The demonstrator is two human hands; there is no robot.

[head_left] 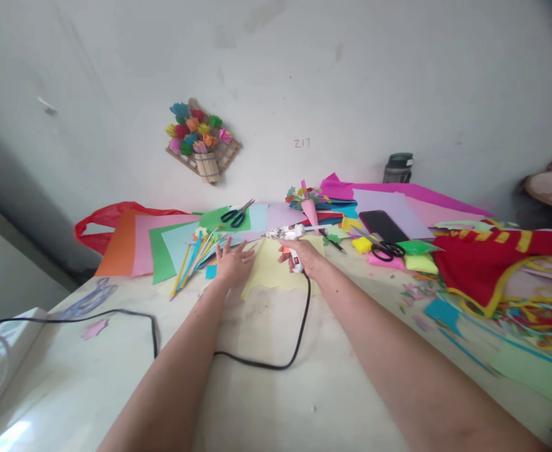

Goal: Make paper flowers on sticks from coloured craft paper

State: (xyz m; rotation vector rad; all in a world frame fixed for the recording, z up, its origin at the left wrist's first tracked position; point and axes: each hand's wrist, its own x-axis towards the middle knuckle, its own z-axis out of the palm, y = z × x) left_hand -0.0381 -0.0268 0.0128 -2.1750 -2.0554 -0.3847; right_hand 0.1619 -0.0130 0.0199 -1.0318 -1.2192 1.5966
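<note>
My right hand [303, 253] is closed around the handle of a white glue gun [289, 236], whose nozzle points left over a pale yellow paper sheet [271, 276]. A black cord [276, 358] runs from the gun back across the table. My left hand [233, 260] lies flat with its fingers spread on the left part of the yellow sheet, beside a bundle of coloured sticks [192, 257].
Coloured paper sheets [163, 242] cover the far table, with black scissors [236, 215], a second pair [387, 250], a phone [382, 225] and a paper cone bouquet [308, 204]. Red cloth with yellow trim [483, 263] lies right. A power strip [7, 336] sits left. A paper flower craft [201, 141] hangs on the wall.
</note>
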